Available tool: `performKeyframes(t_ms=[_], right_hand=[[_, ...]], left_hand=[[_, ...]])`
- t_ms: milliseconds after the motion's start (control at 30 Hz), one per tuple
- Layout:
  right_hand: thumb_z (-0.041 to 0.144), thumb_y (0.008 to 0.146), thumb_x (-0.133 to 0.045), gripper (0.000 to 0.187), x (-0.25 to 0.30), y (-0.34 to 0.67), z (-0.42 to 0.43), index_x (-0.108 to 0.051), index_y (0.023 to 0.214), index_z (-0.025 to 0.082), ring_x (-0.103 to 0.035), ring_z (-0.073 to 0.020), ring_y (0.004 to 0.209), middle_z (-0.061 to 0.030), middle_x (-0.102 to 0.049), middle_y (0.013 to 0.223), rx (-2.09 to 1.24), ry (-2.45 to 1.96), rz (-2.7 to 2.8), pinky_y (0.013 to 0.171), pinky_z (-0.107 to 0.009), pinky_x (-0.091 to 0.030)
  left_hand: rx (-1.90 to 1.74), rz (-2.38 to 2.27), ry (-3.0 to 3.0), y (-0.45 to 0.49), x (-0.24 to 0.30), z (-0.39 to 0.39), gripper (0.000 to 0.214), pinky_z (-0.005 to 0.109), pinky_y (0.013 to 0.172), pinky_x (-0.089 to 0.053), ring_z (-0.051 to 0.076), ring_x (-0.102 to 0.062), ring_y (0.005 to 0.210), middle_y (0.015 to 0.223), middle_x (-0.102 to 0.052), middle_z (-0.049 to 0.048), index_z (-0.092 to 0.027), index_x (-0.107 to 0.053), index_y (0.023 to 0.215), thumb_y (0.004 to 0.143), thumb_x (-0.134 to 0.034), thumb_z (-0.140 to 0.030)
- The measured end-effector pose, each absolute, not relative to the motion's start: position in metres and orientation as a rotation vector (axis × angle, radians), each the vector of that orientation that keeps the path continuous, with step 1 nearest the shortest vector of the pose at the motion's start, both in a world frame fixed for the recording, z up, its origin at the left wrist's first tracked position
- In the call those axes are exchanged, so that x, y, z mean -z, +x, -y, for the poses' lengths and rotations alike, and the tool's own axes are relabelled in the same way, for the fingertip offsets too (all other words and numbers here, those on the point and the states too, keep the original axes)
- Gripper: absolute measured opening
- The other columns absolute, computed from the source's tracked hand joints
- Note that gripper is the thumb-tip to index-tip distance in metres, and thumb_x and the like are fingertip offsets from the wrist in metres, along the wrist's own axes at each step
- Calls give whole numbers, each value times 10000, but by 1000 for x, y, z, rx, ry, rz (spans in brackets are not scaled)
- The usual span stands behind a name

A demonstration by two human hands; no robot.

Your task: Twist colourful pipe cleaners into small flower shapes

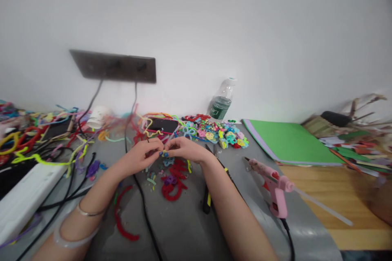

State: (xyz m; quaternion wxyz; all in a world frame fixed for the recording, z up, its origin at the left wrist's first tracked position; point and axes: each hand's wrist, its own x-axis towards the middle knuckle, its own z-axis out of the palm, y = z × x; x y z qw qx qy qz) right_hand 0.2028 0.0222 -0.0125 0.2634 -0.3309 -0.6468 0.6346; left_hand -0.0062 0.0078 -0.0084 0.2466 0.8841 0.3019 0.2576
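Note:
My left hand (146, 154) and my right hand (186, 149) meet over the grey table, fingertips pinched together. Between them is a small yellow pipe cleaner piece (164, 152), mostly covered by the fingers. Blue spots show at the fingertips; whether they are nails or material I cannot tell. Just below the hands lie a red fuzzy pipe cleaner shape (177, 177), a purple curl (170, 180) and small pastel scraps (151, 181). A curved red pipe cleaner (120, 216) rests nearer to me, beside my left forearm.
A pink glue gun (272, 183) lies right of my right arm, near a yellow-black cutter (207, 200). Behind are pipe cleaner flowers (229, 134), a bottle (222, 100) and a phone (163, 125). Green sheets (294, 140) lie right; a white power strip (30, 191) and black cables (143, 200) left.

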Motion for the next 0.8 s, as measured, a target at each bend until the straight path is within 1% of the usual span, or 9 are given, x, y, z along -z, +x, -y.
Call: performKeyframes(t_ms=[133, 233, 300, 367, 500, 567, 667, 800], right_hand=[[328, 697, -748, 192, 10, 204, -22, -684, 710, 147, -485, -108, 624, 28, -605, 644, -1702, -922, 1785, 616, -237, -366], [369, 688, -755, 247, 14, 202, -23, -671, 704, 137, -469, -104, 613, 22, -592, 648, -1666, -979, 1729, 610, -245, -351], [401, 670, -770, 291, 18, 200, -25, -656, 687, 133, -446, -101, 598, 24, -572, 629, -1631, -1025, 1690, 598, -251, -335], [430, 655, -780, 326, 21, 198, -26, -640, 665, 135, -430, -100, 590, 28, -552, 610, -1590, -1051, 1665, 592, -254, -325], [417, 652, -775, 316, 23, 196, -27, -627, 671, 139, -424, -97, 592, 28, -551, 624, -1545, -1056, 1620, 596, -254, -322], [398, 664, -762, 293, 22, 195, -27, -625, 673, 140, -418, -95, 590, 31, -546, 624, -1547, -1049, 1608, 595, -253, -319], [381, 683, -743, 266, 21, 194, -27, -624, 679, 143, -419, -97, 597, 34, -542, 624, -1577, -1027, 1606, 602, -253, -320], [378, 678, -747, 273, 21, 192, -26, -610, 712, 144, -432, -101, 618, 30, -550, 662, -1585, -1006, 1584, 618, -251, -328]], left_hand=[[-678, -839, 2221, -7, 10, -9, 203, 271, 745, -491, 176, -618, 835, 889, -661, 47, -191, -599, 788, 932, -476, -263], [-696, -901, 2083, -6, 16, -12, 222, 255, 697, -491, 174, -615, 815, 894, -655, 49, -185, -599, 752, 912, -505, -306], [-750, -943, 2034, -3, 20, -14, 231, 261, 712, -491, 175, -616, 818, 887, -651, 50, -181, -578, 687, 884, -528, -291], [-832, -980, 2025, -1, 22, -14, 245, 281, 761, -491, 187, -622, 862, 890, -656, 56, -183, -548, 628, 859, -540, -262], [-961, -1041, 2063, 4, 22, -11, 244, 301, 780, -491, 207, -623, 929, 928, -672, 68, -193, -515, 598, 838, -532, -235], [-993, -1061, 2087, 5, 20, -10, 233, 294, 756, -490, 204, -623, 910, 926, -671, 66, -196, -509, 600, 829, -532, -229], [-1006, -1072, 2078, 5, 19, -9, 226, 276, 732, -483, 190, -623, 856, 872, -666, 53, -197, -496, 604, 825, -533, -228], [-930, -1089, 1973, 3, 19, -10, 173, 240, 609, -454, 154, -583, 684, 764, -631, 22, -189, -544, 687, 838, -519, -270]])
